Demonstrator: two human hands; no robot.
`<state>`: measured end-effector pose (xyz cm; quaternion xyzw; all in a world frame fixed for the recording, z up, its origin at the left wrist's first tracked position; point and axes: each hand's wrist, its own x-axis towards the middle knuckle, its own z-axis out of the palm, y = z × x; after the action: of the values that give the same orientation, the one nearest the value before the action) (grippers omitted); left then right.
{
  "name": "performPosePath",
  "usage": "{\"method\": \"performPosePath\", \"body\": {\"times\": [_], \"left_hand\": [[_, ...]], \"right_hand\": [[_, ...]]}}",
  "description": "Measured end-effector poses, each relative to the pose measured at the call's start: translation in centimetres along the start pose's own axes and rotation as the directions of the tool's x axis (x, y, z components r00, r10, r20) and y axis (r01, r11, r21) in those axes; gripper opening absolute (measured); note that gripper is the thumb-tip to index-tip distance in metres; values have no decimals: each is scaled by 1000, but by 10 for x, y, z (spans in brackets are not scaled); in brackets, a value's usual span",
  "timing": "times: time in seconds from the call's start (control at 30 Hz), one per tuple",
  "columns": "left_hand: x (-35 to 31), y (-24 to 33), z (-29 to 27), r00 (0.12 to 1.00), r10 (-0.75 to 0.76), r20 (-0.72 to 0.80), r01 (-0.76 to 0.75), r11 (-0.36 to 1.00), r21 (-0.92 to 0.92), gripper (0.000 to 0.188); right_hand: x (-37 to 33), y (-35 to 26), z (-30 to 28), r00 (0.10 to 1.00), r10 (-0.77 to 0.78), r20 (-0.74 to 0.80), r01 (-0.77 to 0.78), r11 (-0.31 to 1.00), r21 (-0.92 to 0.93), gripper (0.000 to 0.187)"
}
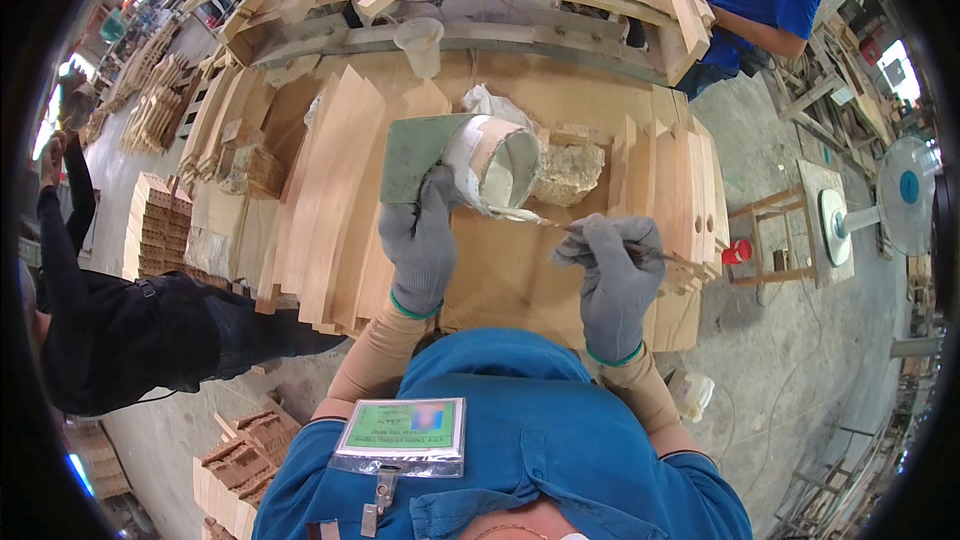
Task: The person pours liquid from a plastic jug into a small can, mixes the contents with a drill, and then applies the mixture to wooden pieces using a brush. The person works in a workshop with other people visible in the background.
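My left hand [420, 240], in a grey glove, is closed at the near left side of a round white tub [470, 162]. The tub is tilted, its mouth facing right, with white paste-like stuff inside and smeared on its rim. A flat dark-green square piece [412, 152] sits against the tub's left side, above my left fingers; whether the hand grips it too is not clear. My right hand [615, 265], also gloved, is closed round a thin stick [685, 265]. The stick's white-coated end [515, 214] touches or nearly touches the tub's lower rim.
Long wooden strips [335, 200] lie left on the cardboard-covered table [500, 290], and more wooden pieces [690, 190] lie right. A rough block [570, 174] and a white cup [420, 45] stand beyond. People [760, 0] work nearby; a fan [900, 195] stands right.
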<state>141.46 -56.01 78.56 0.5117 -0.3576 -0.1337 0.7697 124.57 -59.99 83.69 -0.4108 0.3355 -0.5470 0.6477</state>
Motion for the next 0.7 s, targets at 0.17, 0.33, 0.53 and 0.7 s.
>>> {"method": "performPosePath", "body": {"times": [0.17, 0.33, 0.53, 0.7], "left_hand": [[3, 20, 2, 970, -241, 21, 242, 969, -41, 22], [9, 28, -11, 940, -333, 74, 338, 940, -56, 23], [17, 37, -20, 930, -329, 164, 327, 944, 40, 24], [19, 47, -17, 907, -380, 181, 355, 922, 156, 20]], "right_hand": [[25, 15, -14, 831, -498, 249, 553, 787, -274, 19], [41, 13, -21, 493, -521, 697, 870, 296, -394, 30], [49, -1, -27, 410, -358, 839, 882, 389, -265, 25], [51, -27, -22, 358, -200, 912, 895, 353, -274, 21]]}}
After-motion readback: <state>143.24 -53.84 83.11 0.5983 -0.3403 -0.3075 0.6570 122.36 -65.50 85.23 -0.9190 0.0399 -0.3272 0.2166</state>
